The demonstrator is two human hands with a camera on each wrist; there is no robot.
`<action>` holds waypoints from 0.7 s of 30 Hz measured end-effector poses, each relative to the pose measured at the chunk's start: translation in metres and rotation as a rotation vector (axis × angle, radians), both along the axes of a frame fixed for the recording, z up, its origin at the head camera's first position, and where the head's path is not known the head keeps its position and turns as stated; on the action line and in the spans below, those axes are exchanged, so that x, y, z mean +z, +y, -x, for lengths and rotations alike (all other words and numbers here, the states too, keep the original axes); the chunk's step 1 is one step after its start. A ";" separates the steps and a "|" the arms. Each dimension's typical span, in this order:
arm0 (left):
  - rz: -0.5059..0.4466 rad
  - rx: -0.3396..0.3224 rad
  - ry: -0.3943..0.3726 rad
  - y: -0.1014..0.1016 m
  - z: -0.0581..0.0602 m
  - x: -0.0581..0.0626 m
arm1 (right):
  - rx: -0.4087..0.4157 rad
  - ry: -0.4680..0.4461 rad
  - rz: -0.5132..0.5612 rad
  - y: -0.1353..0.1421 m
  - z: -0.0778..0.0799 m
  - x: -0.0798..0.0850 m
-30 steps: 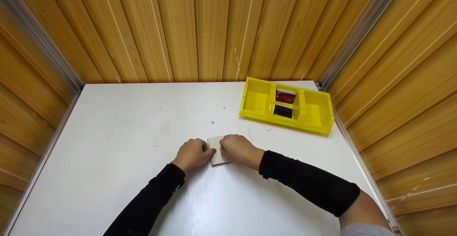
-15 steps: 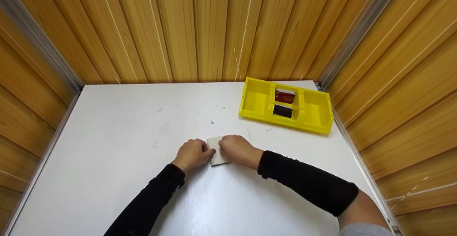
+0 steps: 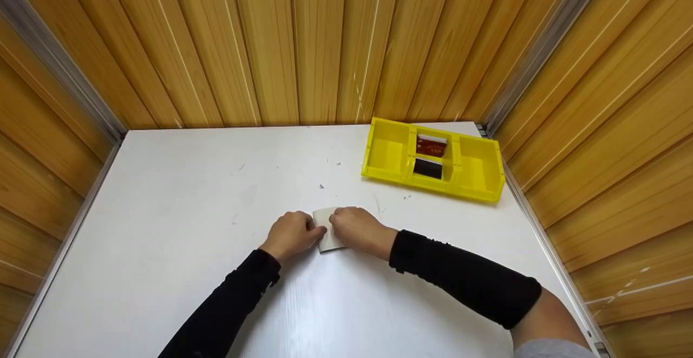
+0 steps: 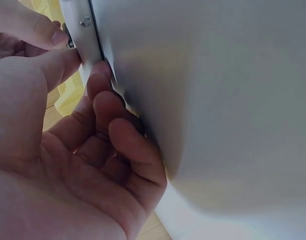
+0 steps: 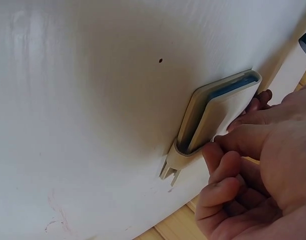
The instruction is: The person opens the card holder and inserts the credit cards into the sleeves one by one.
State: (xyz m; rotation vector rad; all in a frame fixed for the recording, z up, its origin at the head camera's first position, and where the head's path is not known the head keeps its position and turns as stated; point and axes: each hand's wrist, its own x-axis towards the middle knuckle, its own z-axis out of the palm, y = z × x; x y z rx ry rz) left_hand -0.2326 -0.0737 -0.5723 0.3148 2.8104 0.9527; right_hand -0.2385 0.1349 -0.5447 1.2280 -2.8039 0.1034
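Note:
A small cream folded wallet (image 3: pixel 326 243) lies on the white table between both hands. In the right wrist view the wallet (image 5: pixel 228 107) shows a bluish inner layer along its open side and a band around one end. My left hand (image 3: pixel 293 233) holds its left edge, thumb on top and fingers curled along the side. My right hand (image 3: pixel 361 229) covers the right part, thumb and forefinger pinching at the band. A metal snap stud (image 4: pixel 85 21) shows on a cream strip in the left wrist view, close to the fingertips. What lies under the right hand is hidden from the head view.
Back right on the table (image 3: pixel 178 195) stands a yellow three-compartment bin (image 3: pixel 387 155). Its middle compartment holds a red card-like item (image 3: pixel 431 145) and a dark one (image 3: pixel 427 168). Wood-look panels (image 3: pixel 319 49) enclose the back and sides.
The right hand has shifted slightly left over the wallet. The left hand and the wallet stay practically in place, and the yellow bin has not moved.

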 end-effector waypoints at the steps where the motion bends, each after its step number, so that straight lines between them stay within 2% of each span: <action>1: 0.002 0.000 0.000 0.000 0.000 0.000 | 0.005 0.011 -0.008 0.000 0.000 0.000; 5: 0.004 0.003 -0.002 0.000 0.000 0.001 | 0.001 0.029 -0.029 -0.002 -0.001 -0.001; 13: -0.002 0.003 0.002 0.000 0.001 -0.002 | -0.028 0.006 -0.047 -0.005 -0.003 -0.003; 21: -0.012 -0.002 0.001 0.000 0.002 -0.001 | 0.032 0.129 -0.115 -0.004 -0.005 -0.006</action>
